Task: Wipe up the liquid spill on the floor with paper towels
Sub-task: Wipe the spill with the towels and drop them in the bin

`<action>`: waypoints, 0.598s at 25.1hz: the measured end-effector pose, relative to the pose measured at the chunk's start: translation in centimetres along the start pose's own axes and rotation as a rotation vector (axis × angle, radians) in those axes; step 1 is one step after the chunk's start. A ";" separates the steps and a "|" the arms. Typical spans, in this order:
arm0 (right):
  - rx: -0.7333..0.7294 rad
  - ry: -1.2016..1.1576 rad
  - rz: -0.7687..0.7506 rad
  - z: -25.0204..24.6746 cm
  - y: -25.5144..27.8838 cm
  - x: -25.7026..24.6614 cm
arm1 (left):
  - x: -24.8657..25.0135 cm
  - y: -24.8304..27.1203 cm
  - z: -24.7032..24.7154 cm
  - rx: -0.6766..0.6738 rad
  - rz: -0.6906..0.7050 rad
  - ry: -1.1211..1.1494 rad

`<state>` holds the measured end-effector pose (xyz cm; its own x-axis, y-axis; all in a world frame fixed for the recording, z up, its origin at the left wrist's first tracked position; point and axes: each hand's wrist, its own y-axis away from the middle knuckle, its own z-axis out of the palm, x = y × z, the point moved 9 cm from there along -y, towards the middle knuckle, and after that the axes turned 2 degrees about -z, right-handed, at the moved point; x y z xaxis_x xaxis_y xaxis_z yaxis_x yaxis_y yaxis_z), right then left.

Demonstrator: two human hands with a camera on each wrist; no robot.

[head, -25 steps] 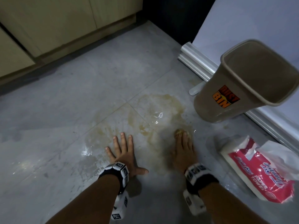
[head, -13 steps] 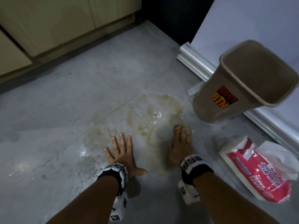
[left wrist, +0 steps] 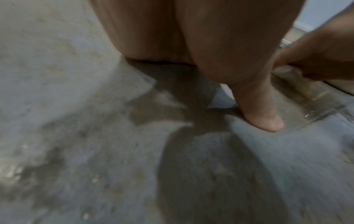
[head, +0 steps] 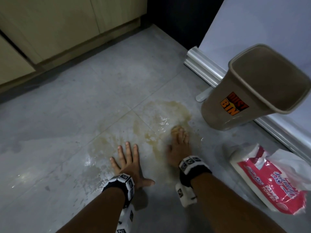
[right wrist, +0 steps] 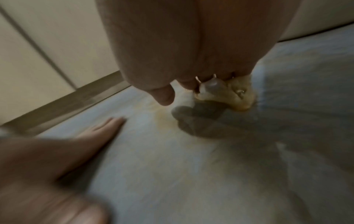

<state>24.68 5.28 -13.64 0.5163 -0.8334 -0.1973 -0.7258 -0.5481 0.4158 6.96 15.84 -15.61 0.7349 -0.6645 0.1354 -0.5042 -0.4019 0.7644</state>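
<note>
Now sodden, yellow-stained paper towel under right hand.

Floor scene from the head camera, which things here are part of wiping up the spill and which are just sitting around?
Part of the job:
- yellowish spill
- soaked paper wad under the right hand
- paper towel pack
- dust bin, likely for used towels
- left hand, flat on the floor

Just there:
- wooden cabinets
- white baseboard trim

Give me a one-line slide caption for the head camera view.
Right hand presses a soaked paper towel into the yellowish spill while the left hand rests flat on the floor.
</note>
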 end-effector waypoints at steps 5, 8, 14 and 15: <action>-0.054 0.102 -0.302 3.5 6.8 -1.3 | 0.1 -0.2 -0.1 0.003 -0.013 0.001; 0.061 0.122 -0.099 1.2 3.7 4.1 | 0.0 -0.4 -0.1 0.020 0.007 -0.003; -0.115 -0.019 -0.174 3.0 3.4 -4.4 | 0.1 -0.1 -0.4 0.013 -0.009 -0.004; -0.107 0.007 -0.227 3.2 4.9 -4.1 | 0.3 -0.1 -0.6 0.016 -0.007 -0.005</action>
<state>17.56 5.76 -13.63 0.6641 -0.6888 -0.2907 -0.5383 -0.7104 0.4534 7.48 16.06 -15.31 0.7362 -0.6647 0.1273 -0.5064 -0.4162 0.7552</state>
